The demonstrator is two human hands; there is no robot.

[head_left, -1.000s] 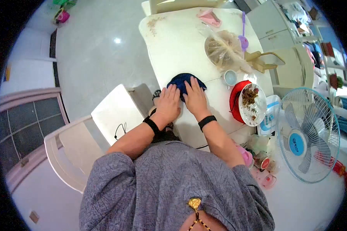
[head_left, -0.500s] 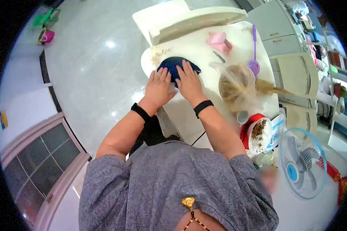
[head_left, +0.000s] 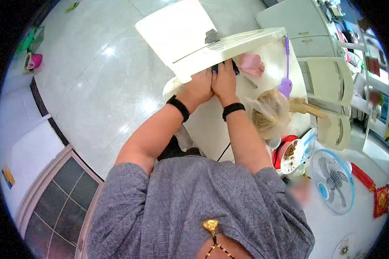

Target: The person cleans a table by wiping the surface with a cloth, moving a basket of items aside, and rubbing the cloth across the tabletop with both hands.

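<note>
My left hand (head_left: 198,87) and my right hand (head_left: 224,83) lie side by side at the far edge of the white table (head_left: 207,125). A dark blue piece of cloth (head_left: 235,67) peeks out around my right fingertips. My right fingers are stretched forward and lie flat on it. My left hand also reaches forward with straight fingers, but a white chair back (head_left: 237,45) hides its tips. Most of the cloth is covered by my hands and the chair back.
Right of my hands are a pink object (head_left: 251,64), a small metal tool (head_left: 250,82) and a purple fly swatter (head_left: 285,86). A plastic bag of brownish material (head_left: 270,114) is nearer, with a white bowl (head_left: 291,156) below. A fan (head_left: 332,181) stands at the right.
Both hands have slid forward and to the right with the dark cloth, closer together. The chair back now overlaps the fingertips. A dark grey patch shows on the chair's far side.
</note>
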